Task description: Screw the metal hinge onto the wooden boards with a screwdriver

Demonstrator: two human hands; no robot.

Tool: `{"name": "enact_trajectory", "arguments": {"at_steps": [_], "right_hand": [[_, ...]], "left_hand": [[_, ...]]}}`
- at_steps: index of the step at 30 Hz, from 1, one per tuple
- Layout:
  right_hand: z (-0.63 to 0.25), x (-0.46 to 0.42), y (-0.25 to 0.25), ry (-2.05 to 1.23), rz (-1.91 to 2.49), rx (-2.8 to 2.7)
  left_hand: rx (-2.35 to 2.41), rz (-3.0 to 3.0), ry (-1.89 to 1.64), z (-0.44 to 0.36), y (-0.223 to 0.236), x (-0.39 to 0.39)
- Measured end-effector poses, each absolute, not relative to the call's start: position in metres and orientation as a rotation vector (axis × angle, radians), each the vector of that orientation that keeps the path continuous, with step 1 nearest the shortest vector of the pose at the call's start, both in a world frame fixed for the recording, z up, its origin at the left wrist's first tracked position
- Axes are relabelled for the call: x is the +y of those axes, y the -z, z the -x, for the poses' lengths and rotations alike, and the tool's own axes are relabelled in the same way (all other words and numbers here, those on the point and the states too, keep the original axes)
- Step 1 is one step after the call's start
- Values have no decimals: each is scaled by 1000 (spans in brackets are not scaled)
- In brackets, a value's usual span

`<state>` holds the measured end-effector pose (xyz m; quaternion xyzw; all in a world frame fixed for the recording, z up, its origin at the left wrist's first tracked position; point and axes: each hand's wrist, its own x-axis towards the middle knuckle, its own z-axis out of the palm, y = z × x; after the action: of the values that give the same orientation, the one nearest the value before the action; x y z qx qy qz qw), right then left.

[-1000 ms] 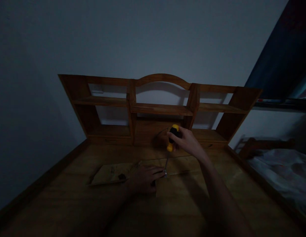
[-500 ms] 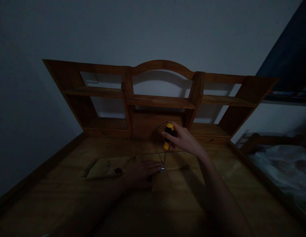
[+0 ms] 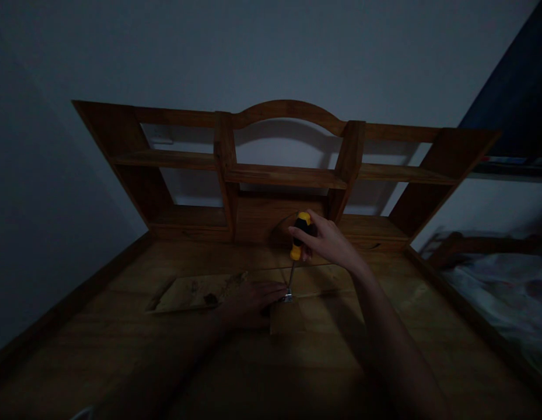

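My right hand (image 3: pixel 321 239) is closed round the yellow-and-black handle of a screwdriver (image 3: pixel 301 233), its shaft slanting down to a small shiny metal fitting (image 3: pixel 287 296). The screwdriver's tip meets the fitting, though the screw itself is too small to make out. My left hand (image 3: pixel 255 300) lies low over the wood with fingers stretched out, fingertips touching the fitting's left side; its thumb is hidden. Under the fitting is a small wooden piece (image 3: pixel 287 321). Behind it lies a longer pale board (image 3: pixel 323 281).
A rough-faced board (image 3: pixel 187 291) lies left of my left hand on the wooden desktop (image 3: pixel 235 373). A wooden shelf unit (image 3: pixel 283 175) stands at the back against the wall. White plastic-like material (image 3: pixel 493 297) lies beyond the right edge.
The view has shifted slightly. My right hand still holds the screwdriver on the fitting, and my left hand keeps its place beside it.
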<state>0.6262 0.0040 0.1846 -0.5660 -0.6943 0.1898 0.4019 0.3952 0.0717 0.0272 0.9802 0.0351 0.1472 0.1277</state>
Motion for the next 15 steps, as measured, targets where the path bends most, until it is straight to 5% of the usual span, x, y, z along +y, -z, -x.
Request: {"name": "enact_trajectory", "arguments": {"at_steps": [15], "right_hand": [[-628,6,-183,-541,1422,-1750]], "left_hand": [[152,-2855,-404,-395,-40,62]]}}
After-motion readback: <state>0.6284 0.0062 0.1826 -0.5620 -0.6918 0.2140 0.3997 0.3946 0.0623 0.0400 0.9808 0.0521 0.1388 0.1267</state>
